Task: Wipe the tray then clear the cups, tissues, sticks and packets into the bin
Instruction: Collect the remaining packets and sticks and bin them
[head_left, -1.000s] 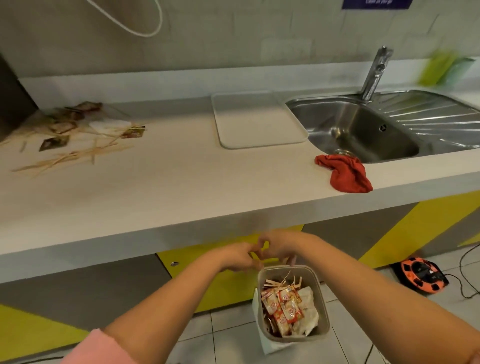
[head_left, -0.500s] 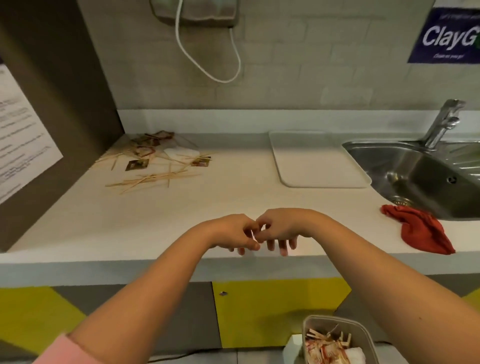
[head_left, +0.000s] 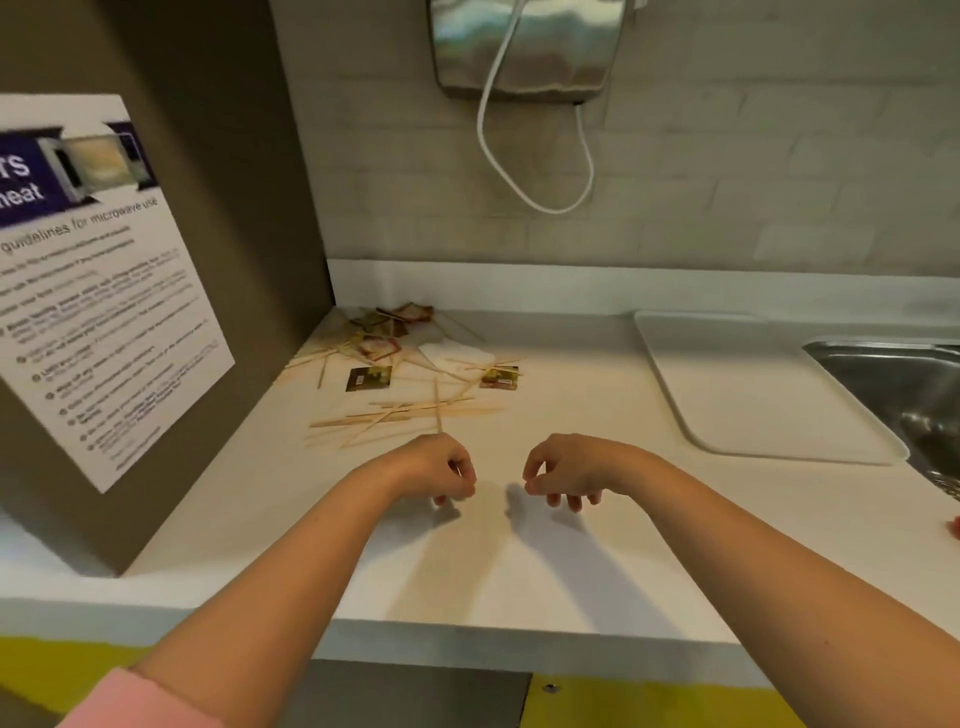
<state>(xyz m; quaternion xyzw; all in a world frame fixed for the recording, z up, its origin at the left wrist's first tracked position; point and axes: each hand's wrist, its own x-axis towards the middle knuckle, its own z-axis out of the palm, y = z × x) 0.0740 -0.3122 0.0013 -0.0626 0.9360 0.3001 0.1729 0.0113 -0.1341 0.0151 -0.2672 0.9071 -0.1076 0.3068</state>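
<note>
Sticks (head_left: 405, 410) in either grip yet? asks one.

No, says the other. The left grip (head_left: 426, 467) and the right grip (head_left: 566, 470) hover low over the bench (head_left: 571, 571), near each other but apart. The fingers curl loosely downward, and I can see nothing in them.

Why so low and curled?

My guess is they are ready to pinch or rake. Thin sticks lie flat on the bench, so fingertips have to come down onto them. The nearest stick end is just beyond the left grip.

And the rest of the rubbish?

It is further out, towards the back left corner by the wall. The sticks are crossed in a loose heap with packets (head_left: 369, 378) among them, and a white tissue (head_left: 457, 356) lies partly under a few. A tangle like that probably calls for both grips gathering handfuls.

The tray?

The tray (head_left: 753, 384) lies flat on the right, just beside the sink (head_left: 904, 384), well apart from the heap. I would judge the wiping done, though the surface alone cannot prove it. No cups and no bin are in view, so each handful likely means a carry.
</note>
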